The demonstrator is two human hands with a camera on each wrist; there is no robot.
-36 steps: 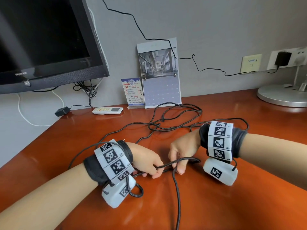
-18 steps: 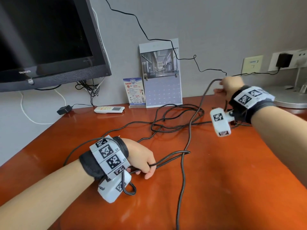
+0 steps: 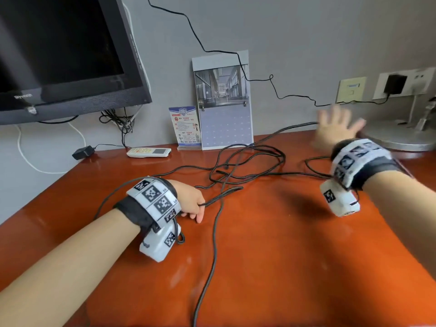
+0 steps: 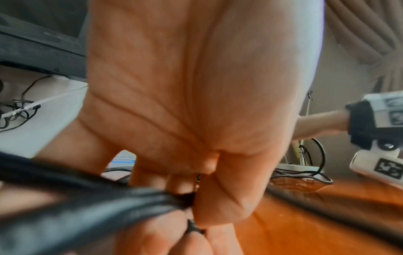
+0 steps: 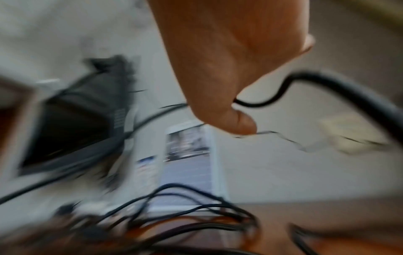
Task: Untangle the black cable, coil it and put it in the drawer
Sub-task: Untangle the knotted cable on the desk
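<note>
The black cable (image 3: 214, 239) lies in a loose tangle on the orange-brown desk (image 3: 295, 267), and one strand runs off the front edge. My left hand (image 3: 192, 205) rests on the desk at the front left and grips a doubled strand; in the left wrist view its fingers (image 4: 174, 182) curl round the cable (image 4: 109, 203). My right hand (image 3: 335, 128) is raised at the back right, blurred, with fingers spread. A strand rises from the tangle to that hand's left edge. In the blurred right wrist view a cable passes behind the thumb (image 5: 240, 124). No drawer is in view.
A dark monitor (image 3: 59, 55) stands at the back left, with a remote (image 3: 148, 152) and a small adapter (image 3: 82, 152) below it. A calendar (image 3: 224, 102) leans on the wall. A round lamp base (image 3: 401, 135) and a wall socket with a charger (image 3: 396, 84) are at the back right.
My right hand left the spot beside my left hand, drew a strand up and away to the back right, and now has its fingers spread. My left hand kept its grip.
</note>
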